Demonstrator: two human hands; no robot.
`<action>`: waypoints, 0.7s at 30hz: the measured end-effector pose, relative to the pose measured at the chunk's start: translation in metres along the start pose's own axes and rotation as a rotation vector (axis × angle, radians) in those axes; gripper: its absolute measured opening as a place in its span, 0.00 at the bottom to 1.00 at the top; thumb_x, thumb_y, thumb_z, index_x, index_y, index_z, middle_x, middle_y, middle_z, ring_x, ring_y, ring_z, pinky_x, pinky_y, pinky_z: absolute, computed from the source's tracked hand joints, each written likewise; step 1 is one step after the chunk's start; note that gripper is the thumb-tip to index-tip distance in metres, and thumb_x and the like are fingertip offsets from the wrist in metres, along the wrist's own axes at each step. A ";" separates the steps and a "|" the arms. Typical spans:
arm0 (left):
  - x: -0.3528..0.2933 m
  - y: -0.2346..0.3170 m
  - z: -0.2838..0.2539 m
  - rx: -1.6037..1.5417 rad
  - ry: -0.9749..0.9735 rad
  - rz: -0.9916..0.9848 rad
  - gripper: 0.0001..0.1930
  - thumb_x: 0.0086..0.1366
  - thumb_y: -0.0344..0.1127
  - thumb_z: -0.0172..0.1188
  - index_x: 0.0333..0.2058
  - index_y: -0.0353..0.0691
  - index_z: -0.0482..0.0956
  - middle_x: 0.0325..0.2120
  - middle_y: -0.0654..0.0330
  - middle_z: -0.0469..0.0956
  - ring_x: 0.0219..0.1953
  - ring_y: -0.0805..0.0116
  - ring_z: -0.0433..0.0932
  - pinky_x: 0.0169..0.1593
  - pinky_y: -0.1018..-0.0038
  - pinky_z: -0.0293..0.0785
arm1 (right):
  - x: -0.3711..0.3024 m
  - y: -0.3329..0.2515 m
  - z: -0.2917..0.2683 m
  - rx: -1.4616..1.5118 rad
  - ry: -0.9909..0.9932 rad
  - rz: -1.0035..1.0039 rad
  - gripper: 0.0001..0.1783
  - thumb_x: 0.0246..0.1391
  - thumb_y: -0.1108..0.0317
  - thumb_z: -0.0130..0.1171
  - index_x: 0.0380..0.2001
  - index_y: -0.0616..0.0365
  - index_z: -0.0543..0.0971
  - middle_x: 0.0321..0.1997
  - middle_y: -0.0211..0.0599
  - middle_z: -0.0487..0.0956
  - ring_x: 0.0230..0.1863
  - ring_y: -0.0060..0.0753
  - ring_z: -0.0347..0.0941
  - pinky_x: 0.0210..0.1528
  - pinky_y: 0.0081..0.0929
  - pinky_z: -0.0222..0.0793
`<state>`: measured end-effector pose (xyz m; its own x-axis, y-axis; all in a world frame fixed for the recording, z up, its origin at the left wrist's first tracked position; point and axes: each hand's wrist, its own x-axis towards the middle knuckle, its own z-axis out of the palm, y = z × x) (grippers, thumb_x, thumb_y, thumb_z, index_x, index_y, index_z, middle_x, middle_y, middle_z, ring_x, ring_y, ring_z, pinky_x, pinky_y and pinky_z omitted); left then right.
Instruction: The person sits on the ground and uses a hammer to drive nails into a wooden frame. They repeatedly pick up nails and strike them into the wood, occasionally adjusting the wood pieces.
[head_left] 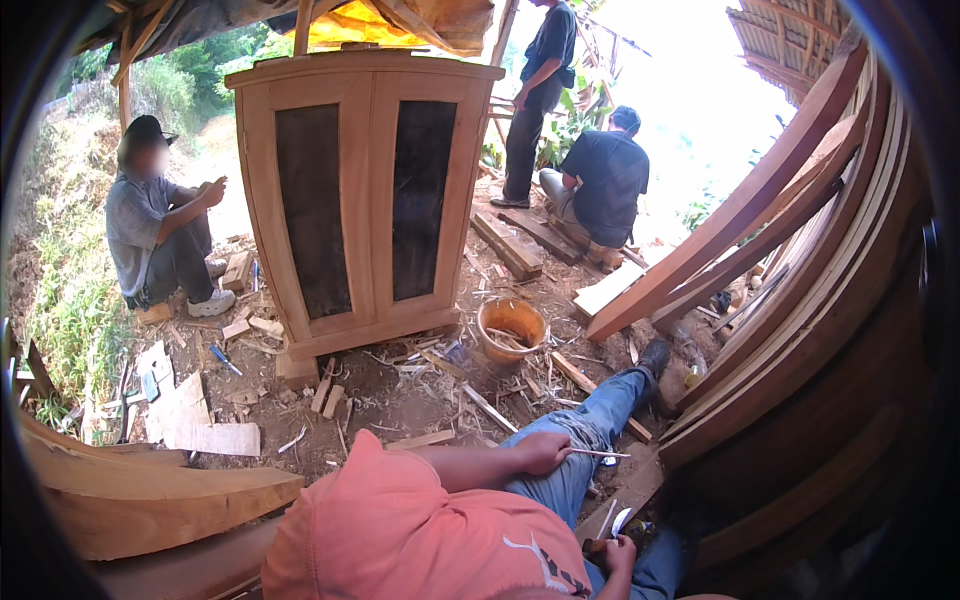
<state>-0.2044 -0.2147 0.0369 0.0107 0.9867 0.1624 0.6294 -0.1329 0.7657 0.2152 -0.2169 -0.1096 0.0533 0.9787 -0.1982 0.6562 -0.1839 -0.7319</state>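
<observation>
I register a stack of long boards (790,335) along the right side of my head view, its edges bowed by the lens. A thick beam (735,195) slants across the front of the stack. Ahead, left of centre, I locate an upright wooden cabinet (375,200); its two doors each carry one dark panel.

I count three co-workers: one seated person (150,230) in a cap left of the cabinet, one standing person (540,90) in dark clothing to its right, and one low-seated person (605,180) turned away beside the latter.

At the lower edge I see my wearer's orange shirt (400,530). One leg in blue jeans (610,405) extends forward toward the boards. An orange bucket (487,335) containing wood strips stands on shaving-strewn ground, between cabinet and leg.

Hand status is as follows. Left hand (543,453): fingers closed around one end of a thin stick (605,454), above the jeans; the stick's free end points right. I cannot tell whether this hand rests on the cloth. Right hand (620,552): fingers pinching a small bladed tool (621,521), near the lower edge, bright blade upward. The stick lies above the blade in view, apart from it.
</observation>
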 end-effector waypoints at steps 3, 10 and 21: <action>0.004 -0.003 0.000 -0.005 -0.061 -0.059 0.15 0.73 0.47 0.54 0.44 0.41 0.79 0.40 0.44 0.81 0.46 0.40 0.79 0.49 0.49 0.73 | -0.005 -0.007 -0.003 -0.014 0.001 0.007 0.24 0.49 0.66 0.70 0.48 0.70 0.82 0.43 0.47 0.86 0.42 0.36 0.82 0.47 0.33 0.78; 0.015 -0.047 -0.012 -0.159 0.169 -0.334 0.17 0.76 0.48 0.51 0.46 0.40 0.79 0.39 0.43 0.83 0.44 0.43 0.82 0.47 0.54 0.75 | -0.008 -0.017 -0.006 -0.076 0.014 0.042 0.24 0.48 0.67 0.69 0.48 0.70 0.83 0.41 0.50 0.87 0.43 0.39 0.85 0.49 0.36 0.79; 0.074 0.002 -0.288 -0.550 0.909 0.070 0.13 0.79 0.43 0.52 0.42 0.38 0.74 0.23 0.66 0.70 0.24 0.76 0.67 0.29 0.71 0.66 | 0.030 0.036 0.004 -0.163 -0.072 -0.130 0.26 0.55 0.57 0.63 0.51 0.66 0.82 0.49 0.57 0.83 0.51 0.50 0.80 0.56 0.41 0.74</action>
<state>-0.4259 -0.1692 0.2296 -0.6940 0.5644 0.4471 0.2101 -0.4352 0.8755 0.2369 -0.1943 -0.1445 -0.0900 0.9831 -0.1596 0.7671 -0.0338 -0.6406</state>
